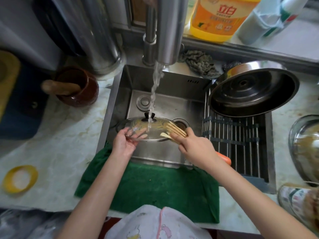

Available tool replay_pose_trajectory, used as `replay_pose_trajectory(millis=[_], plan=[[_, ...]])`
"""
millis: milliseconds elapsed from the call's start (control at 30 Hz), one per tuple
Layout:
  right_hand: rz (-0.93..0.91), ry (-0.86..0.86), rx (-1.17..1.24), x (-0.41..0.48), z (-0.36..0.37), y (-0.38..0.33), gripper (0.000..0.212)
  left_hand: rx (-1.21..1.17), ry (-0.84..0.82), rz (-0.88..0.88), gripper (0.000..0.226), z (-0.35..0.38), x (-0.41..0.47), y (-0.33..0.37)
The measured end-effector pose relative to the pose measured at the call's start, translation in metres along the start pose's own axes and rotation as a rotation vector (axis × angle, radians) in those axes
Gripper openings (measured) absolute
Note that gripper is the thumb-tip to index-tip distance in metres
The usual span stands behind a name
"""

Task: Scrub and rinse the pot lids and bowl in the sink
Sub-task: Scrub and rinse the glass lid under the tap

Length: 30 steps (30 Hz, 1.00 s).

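A glass pot lid with a black knob is held level over the steel sink, under running water from the tap. My left hand grips the lid's near-left rim. My right hand holds a bamboo brush whose splayed strips rest on the lid's right side. A large steel lid lies upside down and tilted on the drying rack. A steel bowl stands on the counter at the right edge.
A green towel hangs over the sink's front edge. Behind the sink are a yellow detergent bottle and a grey cloth. A brown jar with a wooden pestle stands at the left, a yellow lid on the counter.
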State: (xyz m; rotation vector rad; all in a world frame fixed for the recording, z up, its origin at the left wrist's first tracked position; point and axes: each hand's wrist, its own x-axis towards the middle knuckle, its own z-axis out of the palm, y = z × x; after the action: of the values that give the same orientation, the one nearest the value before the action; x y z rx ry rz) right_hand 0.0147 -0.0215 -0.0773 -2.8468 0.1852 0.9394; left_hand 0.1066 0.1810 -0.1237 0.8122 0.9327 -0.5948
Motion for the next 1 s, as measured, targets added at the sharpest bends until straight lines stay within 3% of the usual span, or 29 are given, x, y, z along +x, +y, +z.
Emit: replay_pose_trajectory(millis=[133,267,467,567,633,767,900,1000], plan=[[0.135,0.008,0.022,0.007,-0.001,0.015,0.042,-0.023,-0.007,-0.004,0.025,0.005,-0.004,-0.001],[0.103,0.064,0.021,-0.009,0.002,0.006,0.044,-0.152,0.002,-0.030,0.016,0.012,-0.007,0.004],[0.359,0.215,0.205,-0.003,0.000,0.029,0.058,-0.377,0.074,-0.043,0.021,0.010,-0.008,0.010],[0.297,0.337,0.365,0.004,-0.006,0.022,0.070,-0.400,0.044,-0.050,0.022,0.007,-0.007,0.011],[0.237,0.314,0.446,0.011,-0.012,0.017,0.072,-0.364,0.033,-0.054,0.019,0.006,-0.011,0.006],[0.154,0.271,0.258,0.019,-0.025,0.002,0.061,-0.308,-0.037,-0.043,0.016,0.003,-0.013,-0.005],[-0.058,0.267,-0.017,0.011,-0.035,-0.012,0.054,-0.306,-0.029,-0.036,0.025,-0.001,-0.009,-0.009],[0.136,0.208,-0.021,0.026,-0.035,0.007,0.057,-0.293,-0.046,-0.049,0.025,-0.008,-0.007,-0.013]])
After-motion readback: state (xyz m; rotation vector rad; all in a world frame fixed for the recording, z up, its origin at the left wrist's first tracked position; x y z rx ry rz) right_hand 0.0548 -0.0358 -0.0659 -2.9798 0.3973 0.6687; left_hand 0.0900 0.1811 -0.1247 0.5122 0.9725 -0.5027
